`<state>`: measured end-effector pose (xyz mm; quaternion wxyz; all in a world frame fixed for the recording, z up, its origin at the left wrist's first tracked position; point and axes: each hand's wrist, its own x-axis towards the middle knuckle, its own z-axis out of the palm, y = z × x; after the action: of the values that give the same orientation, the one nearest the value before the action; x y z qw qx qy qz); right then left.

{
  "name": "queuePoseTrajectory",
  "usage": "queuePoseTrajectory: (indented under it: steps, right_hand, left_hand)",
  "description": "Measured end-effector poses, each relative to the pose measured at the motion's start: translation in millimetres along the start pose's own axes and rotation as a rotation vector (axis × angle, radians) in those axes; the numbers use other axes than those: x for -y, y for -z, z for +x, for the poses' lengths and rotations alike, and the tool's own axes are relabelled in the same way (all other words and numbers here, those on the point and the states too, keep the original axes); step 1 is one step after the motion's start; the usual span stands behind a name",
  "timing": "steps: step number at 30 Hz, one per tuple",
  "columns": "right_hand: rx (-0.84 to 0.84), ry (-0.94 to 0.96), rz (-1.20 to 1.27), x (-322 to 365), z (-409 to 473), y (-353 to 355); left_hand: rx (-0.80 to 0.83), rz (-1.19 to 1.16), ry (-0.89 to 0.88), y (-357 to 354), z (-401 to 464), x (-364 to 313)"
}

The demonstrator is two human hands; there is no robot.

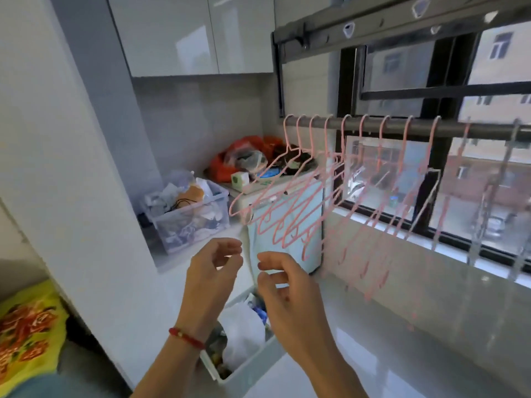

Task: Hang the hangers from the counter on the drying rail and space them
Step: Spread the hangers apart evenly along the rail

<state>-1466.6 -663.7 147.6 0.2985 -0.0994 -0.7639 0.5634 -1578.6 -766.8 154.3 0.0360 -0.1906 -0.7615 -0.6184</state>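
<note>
Head view: left hand (pixel 214 264) and right hand (pixel 283 278) hover over worktop (pixel 402 326), fingers loosely curled, holding nothing. Pink hangers (pixel 290 196) hooked along drying rail (pixel 488 131) beyond, left ones bunched. Likely spacing step; next, slide the crowded hooks apart.

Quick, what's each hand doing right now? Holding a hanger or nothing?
Left hand: empty, fingers loosely curled, below the pink wire hangers on the grey metal drying rail.
Right hand: empty too, fingers loosely curled, no grip on anything.
</note>
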Motion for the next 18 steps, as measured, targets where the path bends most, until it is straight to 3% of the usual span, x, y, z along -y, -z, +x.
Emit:
queuePoseTrajectory:
  steps: [6,11,15,18]
  right_hand:
    - [-0.098,0.038,-0.125,-9,46,-35]
    - [-0.319,0.056,-0.202,-15,94,-86]
    - [-0.651,0.02,-0.606,-28,137,-135]
    - [-0.687,-0.195,-0.861,-20,164,-157]
  left_hand:
    - [0.002,0.041,-0.158,2,100,26]
    - [0.133,0.022,-0.31,-6,189,59]
    - [0.349,-0.062,-0.191,-10,239,89]
    - [0.519,-0.144,-0.057,-14,259,104]
